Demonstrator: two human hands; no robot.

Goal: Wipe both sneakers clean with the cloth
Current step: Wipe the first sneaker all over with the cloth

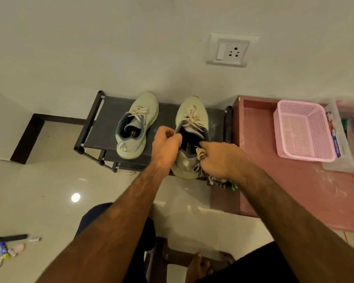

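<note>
Two pale green sneakers with cream laces sit on a dark shoe rack (102, 127). The left sneaker (138, 124) rests untouched, toe toward the wall. My left hand (165, 145) grips the collar of the right sneaker (192, 119) on its left side. My right hand (221, 160) holds a patterned cloth (221, 183) bunched against the sneaker's right heel side, with its forefinger on the collar rim. The cloth hangs down below my right hand. The right sneaker's heel sticks out past the rack's front edge.
A pink mesh basket (302, 129) and a clear plastic box (341, 137) stand on a reddish table (294, 186) to the right. A wall socket (229, 51) is above. Small items (8, 250) lie on the glossy floor at lower left. My knees and a foot show below.
</note>
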